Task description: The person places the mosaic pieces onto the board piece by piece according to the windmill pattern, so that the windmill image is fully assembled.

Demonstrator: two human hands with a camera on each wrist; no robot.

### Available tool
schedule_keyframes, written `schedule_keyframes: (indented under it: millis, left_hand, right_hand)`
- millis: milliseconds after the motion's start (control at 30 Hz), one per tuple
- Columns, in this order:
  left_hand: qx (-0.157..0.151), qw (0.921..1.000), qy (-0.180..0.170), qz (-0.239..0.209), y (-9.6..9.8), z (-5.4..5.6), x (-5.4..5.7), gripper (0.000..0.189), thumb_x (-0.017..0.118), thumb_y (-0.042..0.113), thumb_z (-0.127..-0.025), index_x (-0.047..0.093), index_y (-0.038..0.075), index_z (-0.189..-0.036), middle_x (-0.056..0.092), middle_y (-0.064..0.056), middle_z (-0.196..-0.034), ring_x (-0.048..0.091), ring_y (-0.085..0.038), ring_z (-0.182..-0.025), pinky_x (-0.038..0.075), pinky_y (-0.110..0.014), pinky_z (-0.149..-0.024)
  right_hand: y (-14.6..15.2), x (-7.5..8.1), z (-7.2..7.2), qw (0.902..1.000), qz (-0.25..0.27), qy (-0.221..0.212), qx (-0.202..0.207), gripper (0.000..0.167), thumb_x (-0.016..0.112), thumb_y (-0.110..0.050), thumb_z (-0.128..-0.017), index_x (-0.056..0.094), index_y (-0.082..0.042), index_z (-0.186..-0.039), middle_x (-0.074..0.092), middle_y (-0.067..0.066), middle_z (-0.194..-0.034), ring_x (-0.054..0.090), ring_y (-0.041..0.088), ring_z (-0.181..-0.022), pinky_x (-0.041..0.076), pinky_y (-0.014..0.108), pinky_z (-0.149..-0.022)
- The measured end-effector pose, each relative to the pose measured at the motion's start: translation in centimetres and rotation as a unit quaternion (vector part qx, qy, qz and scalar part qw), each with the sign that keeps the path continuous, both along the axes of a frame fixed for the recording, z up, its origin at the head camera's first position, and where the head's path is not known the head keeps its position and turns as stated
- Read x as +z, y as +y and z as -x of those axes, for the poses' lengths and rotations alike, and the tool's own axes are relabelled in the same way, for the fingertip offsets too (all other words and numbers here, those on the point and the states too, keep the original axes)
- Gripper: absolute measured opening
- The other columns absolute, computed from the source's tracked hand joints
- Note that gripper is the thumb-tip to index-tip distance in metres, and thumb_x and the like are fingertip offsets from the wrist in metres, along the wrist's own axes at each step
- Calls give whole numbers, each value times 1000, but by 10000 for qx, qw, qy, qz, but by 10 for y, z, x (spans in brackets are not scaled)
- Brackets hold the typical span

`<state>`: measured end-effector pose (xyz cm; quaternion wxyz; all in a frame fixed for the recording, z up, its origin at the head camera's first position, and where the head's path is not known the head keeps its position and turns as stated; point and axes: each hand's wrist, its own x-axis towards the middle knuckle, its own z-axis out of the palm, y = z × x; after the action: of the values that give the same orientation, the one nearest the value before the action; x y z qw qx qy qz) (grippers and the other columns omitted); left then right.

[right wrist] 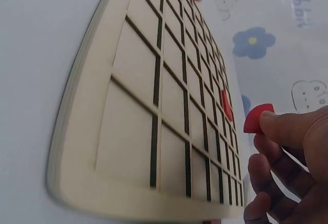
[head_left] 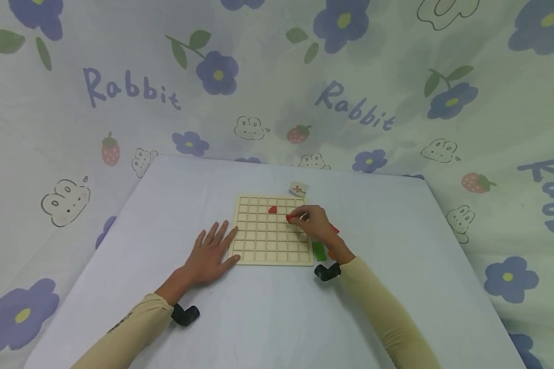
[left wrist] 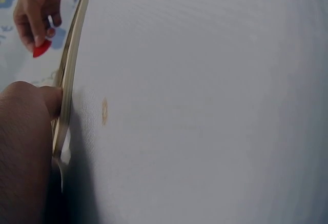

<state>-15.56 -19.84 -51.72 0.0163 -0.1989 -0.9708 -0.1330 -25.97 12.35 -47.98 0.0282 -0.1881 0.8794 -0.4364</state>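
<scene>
On the white tabletop, a wooden grid board lies flat, one red piece in a square toward its far side; left hand beside it, fingers straight and spread, thumb against the board's edge. Right hand over the board's right part, thumb and fingers pinching a red wedge clear of the squares. Just beyond the board, a small card; off its right side, a green block.

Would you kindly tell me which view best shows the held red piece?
The right wrist view, where the red piece appears largest; the left wrist view shows it smaller, the head view only a tiny red patch.
</scene>
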Motion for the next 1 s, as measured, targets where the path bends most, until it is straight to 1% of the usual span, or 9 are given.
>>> schedule_keyframes:
  millis: [267, 367, 467, 533, 600, 767, 833, 933, 1000]
  left_hand:
    - [-11, 9999, -5, -103, 0, 1, 0, 76, 46, 56, -98, 25, 12, -157, 15, -17, -161, 9, -40, -147, 9, -64, -111]
    - [-27, 10000, -18, -85, 1, 1, 1, 77, 44, 57, -98, 25, 12, -157, 15, -17, -162, 9, -40, -147, 9, -63, -111]
    - [-53, 9999, -27, -129, 1, 1, 3, 76, 45, 57, -98, 26, 12, -157, 16, -17, -161, 10, -40, -147, 10, -63, -111]
    - [-58, 9999, -49, -149, 2, 0, 5, 76, 46, 56, -98, 27, 12, -157, 17, -17, -161, 11, -40, -147, 10, -63, -111]
    - [-51, 9999, -59, -146, 2, 0, 3, 76, 46, 56, -98, 27, 12, -157, 17, -17, -161, 11, -41, -147, 10, -63, -111]
    - [-8, 9999, -95, -67, -1, 2, -3, 78, 43, 59, -98, 23, 13, -158, 14, -16, -162, 7, -39, -147, 8, -62, -111]
    - [8, 9999, -135, -49, -1, 2, -3, 78, 42, 59, -98, 22, 14, -158, 12, -15, -162, 6, -38, -148, 6, -61, -112]
    - [8, 9999, -142, -41, -1, 2, -3, 78, 42, 59, -98, 21, 14, -158, 12, -15, -163, 5, -38, -148, 5, -61, -112]
    - [14, 9999, -121, -50, -1, 2, -3, 77, 42, 59, -98, 22, 15, -158, 12, -15, -163, 5, -38, -148, 5, -61, -112]
  right_hand:
    - [-27, -7, 9, 9997, -96, -198, 128, 10, 74, -14, -90, 77, -9, -98, 71, -2, -90, 63, 13, -72, 52, 28, -66]
    - [-36, -9, 11, 9996, -146, -230, 74, 9, 74, -15, -90, 77, -9, -97, 71, -2, -89, 63, 14, -75, 52, 29, -67]
    - [-43, -12, 14, 9994, -318, -160, -9, 9, 73, -16, -90, 77, -9, -96, 70, -2, -89, 62, 14, -78, 51, 29, -69]
    - [-46, -13, 15, 9989, -430, -169, -90, 9, 73, -17, -90, 78, -10, -95, 70, -3, -88, 61, 14, -78, 51, 30, -69]
    - [-48, -15, 15, 9981, -569, -147, -165, 10, 73, -18, -90, 78, -11, -95, 69, -4, -87, 61, 13, -79, 51, 29, -69]
    - [-51, -17, 15, 9967, -749, 173, -265, 10, 71, -18, -92, 78, -12, -94, 70, -3, -89, 63, 13, -80, 51, 30, -66]
    - [-52, -17, 15, 9962, -785, 244, -278, 10, 70, -19, -92, 78, -13, -93, 70, -3, -88, 63, 13, -79, 51, 30, -64]
    - [-53, -15, 13, 9957, -867, 138, -284, 10, 74, -24, -89, 77, -14, -91, 68, -6, -86, 60, 12, -76, 49, 29, -62]
    - [-54, -15, 13, 9960, -859, 73, -213, 11, 77, -24, -87, 77, -14, -92, 68, -6, -86, 59, 12, -75, 49, 29, -61]
